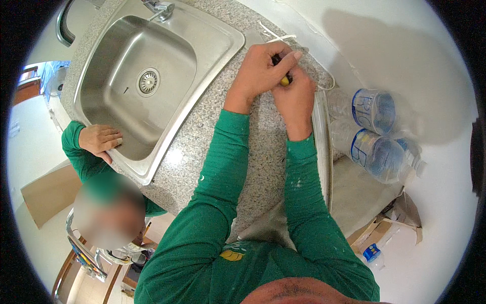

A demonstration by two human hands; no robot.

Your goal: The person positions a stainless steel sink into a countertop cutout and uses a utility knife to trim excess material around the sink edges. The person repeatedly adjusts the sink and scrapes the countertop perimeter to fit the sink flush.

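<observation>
Both my hands meet over the speckled granite counter (202, 131), right of the sink (223, 38). Between them is a small black-and-yellow object (286, 80), mostly covered by my fingers, so its kind is unclear. My left hand (258, 68) is closed around its upper part, with the fingers curled. My right hand (296, 99) is closed at its lower end, the thumb pointing up along it. Just beyond the fingers, a thin white cord (277, 37) lies in a loose cross on the counter. A flat grey piece (252, 38) rests beside the sink's corner.
At the left, a co-worker in green rests a hand (104, 141) on the sink rim. A faucet (161, 11) stands at the sink's far edge. Clear plastic bottles (374, 147) are at the right by the white wall. A cardboard box (372, 233) sits lower right.
</observation>
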